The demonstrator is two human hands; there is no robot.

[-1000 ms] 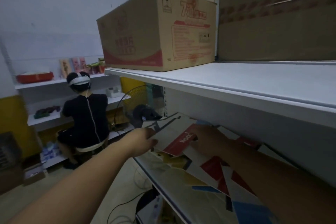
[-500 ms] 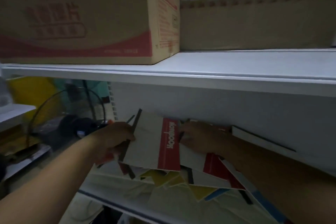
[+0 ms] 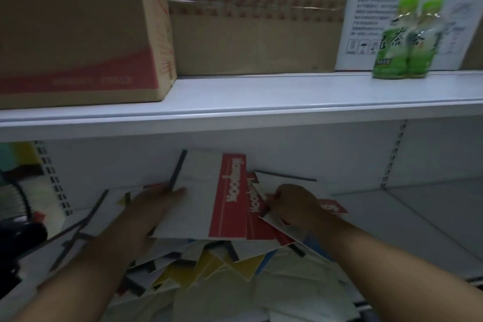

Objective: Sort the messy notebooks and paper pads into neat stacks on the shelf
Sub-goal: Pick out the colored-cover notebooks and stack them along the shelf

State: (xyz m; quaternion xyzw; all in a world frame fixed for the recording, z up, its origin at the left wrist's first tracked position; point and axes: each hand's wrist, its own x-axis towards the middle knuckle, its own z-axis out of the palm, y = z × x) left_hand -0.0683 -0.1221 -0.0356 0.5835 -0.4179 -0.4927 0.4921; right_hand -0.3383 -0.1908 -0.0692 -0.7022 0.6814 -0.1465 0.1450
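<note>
- Notebooks (image 3: 222, 266) lie in a loose, overlapping heap on the lower shelf (image 3: 423, 219), mostly on its left and middle part, with white, yellow, red and blue covers turned every way.
- On top of the heap sits a white notebook with a red band (image 3: 206, 201). It is tilted up towards the shelf's back wall, with its dark spine on the left side.
- Your left hand (image 3: 146, 217) rests on the left part of that cover with the fingers stretched out fairly straight. The blur hides where your thumb sits.
- Your right hand (image 3: 295, 206) has its fingers curled, and it pinches the corner of a second notebook (image 3: 282, 181), white with a dark edge, just to the right of the red band.
- Both of your hands are close together over the middle of the heap, with the red band between them.
- To the right of the heap the lower shelf shows its bare white surface.
- The upper shelf (image 3: 287, 97) carries a cardboard box with red print (image 3: 78, 34) on the left and a plain brown box (image 3: 248, 42) sealed with tape behind it.
- A pair of green tea bottles (image 3: 407, 42) stands on the right, in front of a white printed panel (image 3: 386, 2).
- A black fan (image 3: 18, 225) shows at the left edge, beside the shelf.
</note>
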